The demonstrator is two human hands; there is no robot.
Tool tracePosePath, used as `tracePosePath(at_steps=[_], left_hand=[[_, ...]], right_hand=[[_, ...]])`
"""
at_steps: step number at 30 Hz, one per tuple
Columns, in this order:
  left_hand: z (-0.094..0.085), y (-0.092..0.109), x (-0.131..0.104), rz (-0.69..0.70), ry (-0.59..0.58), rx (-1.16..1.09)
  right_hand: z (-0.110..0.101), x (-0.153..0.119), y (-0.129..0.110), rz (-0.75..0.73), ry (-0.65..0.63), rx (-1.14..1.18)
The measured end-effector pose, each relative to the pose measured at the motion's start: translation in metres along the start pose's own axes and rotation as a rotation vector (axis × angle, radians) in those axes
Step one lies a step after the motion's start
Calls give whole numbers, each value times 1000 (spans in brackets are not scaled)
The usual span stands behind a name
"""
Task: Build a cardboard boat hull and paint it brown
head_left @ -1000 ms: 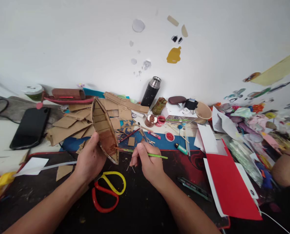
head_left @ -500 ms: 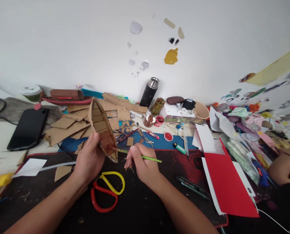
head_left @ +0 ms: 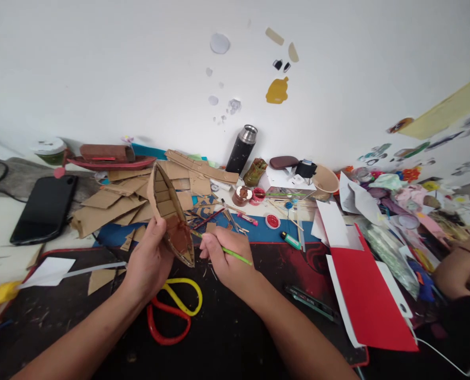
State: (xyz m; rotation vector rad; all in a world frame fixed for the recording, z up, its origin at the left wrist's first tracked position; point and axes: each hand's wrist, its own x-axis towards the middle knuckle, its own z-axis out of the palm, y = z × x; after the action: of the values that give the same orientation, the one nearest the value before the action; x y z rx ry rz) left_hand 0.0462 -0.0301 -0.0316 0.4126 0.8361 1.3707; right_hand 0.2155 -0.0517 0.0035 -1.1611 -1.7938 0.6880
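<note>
A small cardboard boat [head_left: 164, 198] is held tilted, bow up, with my left hand [head_left: 150, 264] closed round its lower left side. Its lower inside is coated reddish brown; the upper inside is bare cardboard. My right hand [head_left: 229, 258] pinches a thin green paintbrush [head_left: 237, 256], whose tip points at the boat's right edge near the painted part. Whether the tip touches the boat, I cannot tell. Scissors [head_left: 183, 301] with one yellow and one red handle lie on the dark mat below my hands.
Cardboard scraps [head_left: 104, 211], a phone [head_left: 45, 210] and a finished-looking red boat [head_left: 110, 158] are at the left. Behind stand a black flask [head_left: 242, 150] and paint jars [head_left: 241, 196]. Red paper [head_left: 377, 301] and a cutter [head_left: 312, 302] lie right. Another person's arm [head_left: 462, 264] is at the far right.
The boat has shifted slightly right and down in my left hand. My right hand has moved a little left and up, and the brush is tilted more steeply.
</note>
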Motion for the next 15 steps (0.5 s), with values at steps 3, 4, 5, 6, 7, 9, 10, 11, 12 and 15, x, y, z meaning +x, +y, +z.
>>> tracePosePath(at_steps=[3,4,5,6,7,9,10,11,12,15], left_hand=[[1,-1,-1,-21,8,-8],[1,-1,-1,-17,16,-3],[2,1,-1,-7,25,5],[2,3,0,4,34,9],[3,5,0,10,40,10],[3,8,1,0,28,0],[2,8,2,-9,18,-6],[1,8,3,-15,7,-11],[0,7,3,-16,-2,-17],[-2,3,4,12,-4,-33]], right_hand=[[0,4,0,-5,-21,-33],[0,3,0,1,-33,-44],[0,1,1,8,-47,-57],[-1,-2,2,13,-64,-73],[-2,-6,3,15,-84,-94],[-2,-13,6,13,-106,-120],[-2,-16,7,6,-111,-132],[-1,-18,8,-3,-113,-141],[0,-18,9,-14,-111,-147],[5,-11,8,-61,-93,-141]])
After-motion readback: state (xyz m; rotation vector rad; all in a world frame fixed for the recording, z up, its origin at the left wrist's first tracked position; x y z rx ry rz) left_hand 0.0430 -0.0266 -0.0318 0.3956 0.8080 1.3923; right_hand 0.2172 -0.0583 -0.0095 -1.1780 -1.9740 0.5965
